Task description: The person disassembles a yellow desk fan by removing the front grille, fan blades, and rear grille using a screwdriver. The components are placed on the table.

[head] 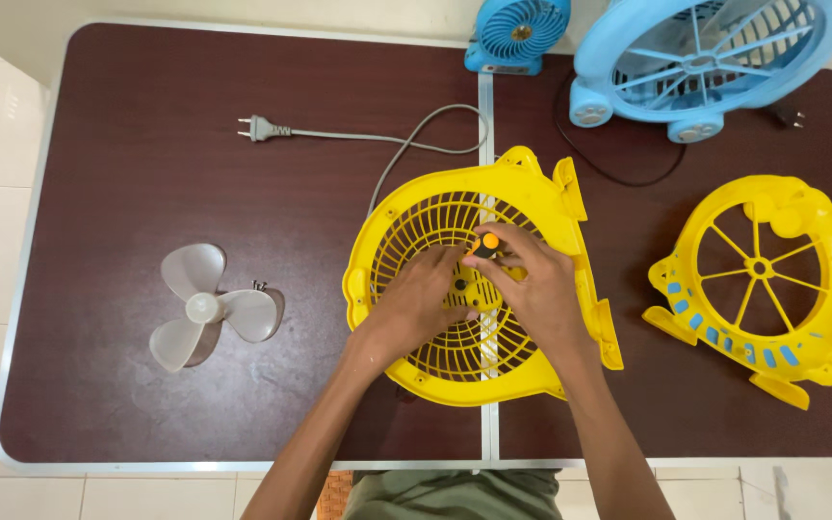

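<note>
The right hand point(539, 289) pinches an orange-handled screwdriver point(485, 245) at the middle of the yellow fan grille point(474, 279) on the brown table point(146, 193), while the left hand point(423, 299) presses flat beside it, so the tip, which I can't quite see, might slip and poke a finger.

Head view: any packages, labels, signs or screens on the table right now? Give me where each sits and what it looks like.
None in view: no package, label, sign or screen.
Yellow fan grille: table centre, round housing, under both hands.
Left hand: resting on the grille hub.
Right hand: holding an orange-and-black screwdriver at the hub.
</note>
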